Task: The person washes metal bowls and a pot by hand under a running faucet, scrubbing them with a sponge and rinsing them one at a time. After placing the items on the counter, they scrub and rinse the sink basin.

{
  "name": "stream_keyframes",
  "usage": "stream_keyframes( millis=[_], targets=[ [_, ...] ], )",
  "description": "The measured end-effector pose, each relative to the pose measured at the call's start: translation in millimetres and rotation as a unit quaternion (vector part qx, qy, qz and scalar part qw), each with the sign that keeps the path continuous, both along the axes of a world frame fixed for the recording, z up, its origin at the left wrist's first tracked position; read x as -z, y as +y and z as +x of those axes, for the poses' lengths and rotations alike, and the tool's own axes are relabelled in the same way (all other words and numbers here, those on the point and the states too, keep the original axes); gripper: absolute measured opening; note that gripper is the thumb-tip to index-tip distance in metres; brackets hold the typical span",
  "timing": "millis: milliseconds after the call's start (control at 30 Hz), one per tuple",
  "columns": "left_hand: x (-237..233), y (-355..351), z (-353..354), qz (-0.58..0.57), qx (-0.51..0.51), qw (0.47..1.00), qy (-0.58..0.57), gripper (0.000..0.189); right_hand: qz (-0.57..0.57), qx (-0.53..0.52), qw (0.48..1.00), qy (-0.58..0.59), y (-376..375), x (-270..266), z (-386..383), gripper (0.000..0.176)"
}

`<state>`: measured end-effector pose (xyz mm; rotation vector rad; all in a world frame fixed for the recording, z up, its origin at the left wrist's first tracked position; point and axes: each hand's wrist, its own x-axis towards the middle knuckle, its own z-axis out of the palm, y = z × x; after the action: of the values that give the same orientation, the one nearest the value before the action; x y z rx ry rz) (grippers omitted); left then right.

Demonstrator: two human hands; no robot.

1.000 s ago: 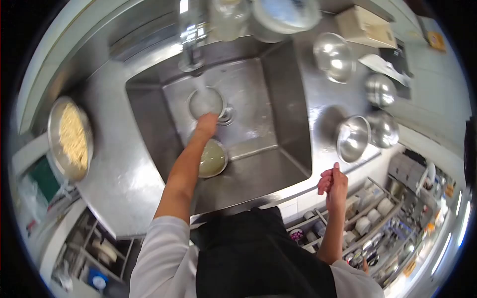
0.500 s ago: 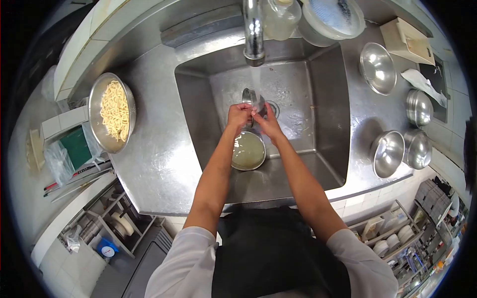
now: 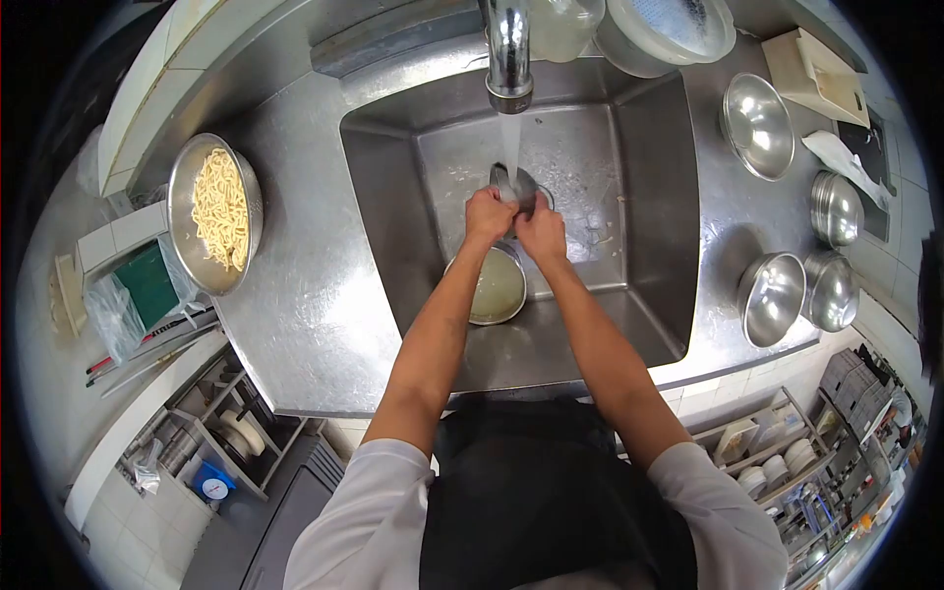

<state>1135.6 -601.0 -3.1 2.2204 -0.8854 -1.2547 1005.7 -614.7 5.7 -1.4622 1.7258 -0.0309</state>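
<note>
Under the running tap (image 3: 508, 88), my left hand (image 3: 490, 213) and my right hand (image 3: 541, 232) both grip a small metal bowl (image 3: 521, 185), with fingers closed on its near rim. Water from the tap falls onto the bowl, which is tilted and partly hidden by the stream and my fingers. Just below my hands, a round metal bowl of cloudy liquid (image 3: 500, 288) rests on the sink floor, its left side partly covered by my left forearm.
The sink (image 3: 654, 226) has raised walls around my hands. A bowl of noodles (image 3: 218, 211) sits on the left counter. Several metal bowls (image 3: 772, 300) stand on the right counter, and a tub (image 3: 669, 34) and a cloudy container (image 3: 563, 29) are behind the sink.
The small bowl has turned under the stream, and both hands have shifted to hold its near rim, with their backs now facing up. The view has shifted slightly.
</note>
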Motion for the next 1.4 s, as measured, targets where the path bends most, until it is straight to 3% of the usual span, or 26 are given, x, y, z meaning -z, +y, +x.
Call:
stream_keyframes(
  millis=[33,167,233,267,333,367,400,467,500,567,633,667,700,733,867,933,967,1000,1033,1100,1200,1233,1267,1300,1367,1400],
  targets=[
    [-7,-3,-3,-0.014,0.023,0.990,-0.139,0.014,0.017,0.026,0.999,0.045,-3,10,-5,0.060],
    [-28,-9,10,-0.037,-0.093,0.993,-0.057,0.017,-0.023,0.146,0.986,0.074,-14,26,-46,0.050],
    [-15,-5,13,-0.123,-0.220,0.941,0.227,0.018,-0.123,0.182,0.976,-0.010,-18,-4,-53,0.046],
    [-8,-7,7,-0.125,-0.223,0.940,0.227,0.018,-0.133,0.181,0.973,-0.048,-16,-17,-43,0.044],
    [-2,-17,-13,-0.180,-0.116,0.967,0.135,0.018,-0.252,0.067,0.941,-0.214,-7,-55,-13,0.043],
    [-10,-19,-16,-0.184,-0.115,0.966,0.139,0.018,-0.279,-0.021,0.939,-0.198,-11,-65,0,0.041],
    [-25,-19,-21,-0.171,-0.149,0.961,0.161,0.019,-0.302,-0.108,0.930,-0.179,-15,-69,7,0.040],
    [-6,-15,-29,-0.223,-0.296,0.868,0.331,0.019,-0.322,-0.124,0.927,-0.145,-31,-67,15,0.040],
    [-18,-15,-28,-0.224,-0.290,0.869,0.331,0.019,-0.338,-0.140,0.923,-0.119,-41,-64,19,0.039],
    [-55,-5,-16,-0.199,-0.189,0.957,0.096,0.025,-0.388,-0.139,0.908,-0.081,-62,-56,19,0.039],
    [-55,4,-1,-0.191,-0.188,0.959,0.095,0.028,-0.107,-0.013,0.978,-0.177,-76,-45,8,0.042],
    [-60,3,2,-0.182,-0.268,0.936,0.139,0.028,-0.107,-0.017,0.977,-0.182,-76,-41,-1,0.042],
    [-63,2,3,-0.172,-0.348,0.903,0.183,0.028,0.041,0.072,0.948,-0.308,-76,-29,-14,0.043],
    [-59,-1,7,-0.165,-0.397,0.882,0.194,0.033,0.188,0.157,0.876,-0.416,-76,-28,-19,0.044],
    [-40,-7,14,-0.096,-0.359,0.911,0.182,0.039,0.197,0.214,0.855,-0.428,-37,-40,-43,0.039],
    [-50,-21,8,-0.011,-0.281,0.935,0.218,0.036,0.032,0.115,0.917,-0.379,-22,-33,-55,0.024],
    [-56,-25,5,-0.009,-0.279,0.934,0.223,0.036,0.031,0.117,0.919,-0.374,-17,-33,-58,0.024],
    [-60,-28,3,0.038,-0.259,0.919,0.294,0.030,-0.108,-0.040,0.947,-0.301,-12,-42,-52,0.020],
    [-60,-32,2,0.083,-0.236,0.898,0.362,0.027,-0.242,-0.195,0.926,-0.212,-7,-49,-46,0.015],
    [-27,-25,1,0.045,-0.262,0.905,0.332,0.031,-0.199,-0.185,0.936,-0.226,2,-64,-45,0.013],
    [-23,-20,2,-0.134,-0.211,0.964,0.088,0.037,-0.310,-0.126,0.926,-0.175,3,-72,-47,0.022],
    [-24,-19,0,-0.136,-0.212,0.964,0.085,0.037,-0.210,0.069,0.944,-0.246,-1,-71,-44,0.030],
    [-25,-18,-2,-0.174,-0.254,0.944,0.116,0.031,-0.096,0.260,0.912,-0.304,-5,-69,-41,0.039],
    [-26,-15,-5,-0.211,-0.294,0.920,0.148,0.027,-0.096,0.260,0.911,-0.305,-12,-65,-39,0.039],
    [-31,-11,-11,-0.207,-0.354,0.893,0.186,0.024,0.222,0.356,0.762,-0.493,-37,-48,-34,0.054],
    [-34,-11,-13,-0.203,-0.413,0.859,0.222,0.021,0.221,0.354,0.762,-0.495,-52,-29,-29,0.054]
  ],
)
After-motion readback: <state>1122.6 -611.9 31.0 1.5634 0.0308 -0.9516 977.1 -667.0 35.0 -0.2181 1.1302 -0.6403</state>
